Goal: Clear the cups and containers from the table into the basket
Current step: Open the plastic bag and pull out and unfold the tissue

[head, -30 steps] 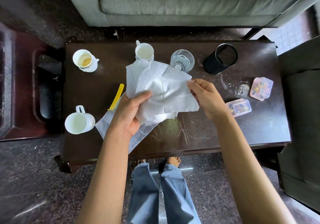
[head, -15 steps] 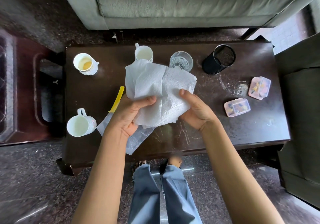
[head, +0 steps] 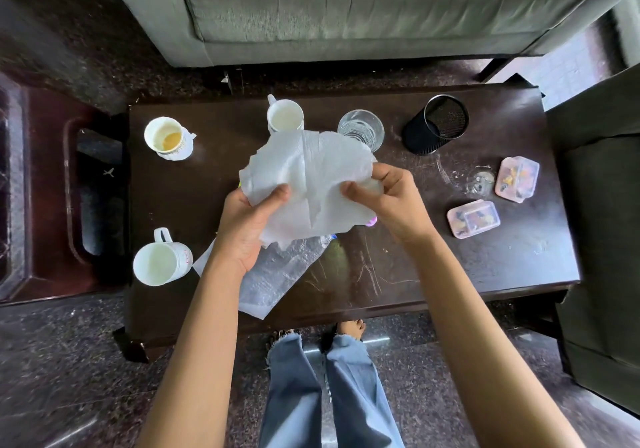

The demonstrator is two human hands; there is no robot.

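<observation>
Our left hand point(head: 242, 229) and right hand point(head: 391, 201) pinch a paper towel point(head: 308, 184) at mid-frame; three mugs point(head: 161, 264), a glass point(head: 360, 128), a mesh cup point(head: 436, 123) and two pink containers point(head: 472, 219) crowd the tabletop point(head: 450, 274). We judge nothing cleared; no basket is visible.

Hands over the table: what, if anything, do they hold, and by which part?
Both hold one white paper towel: left hand at its near-left edge, right hand at its right edge.
</observation>
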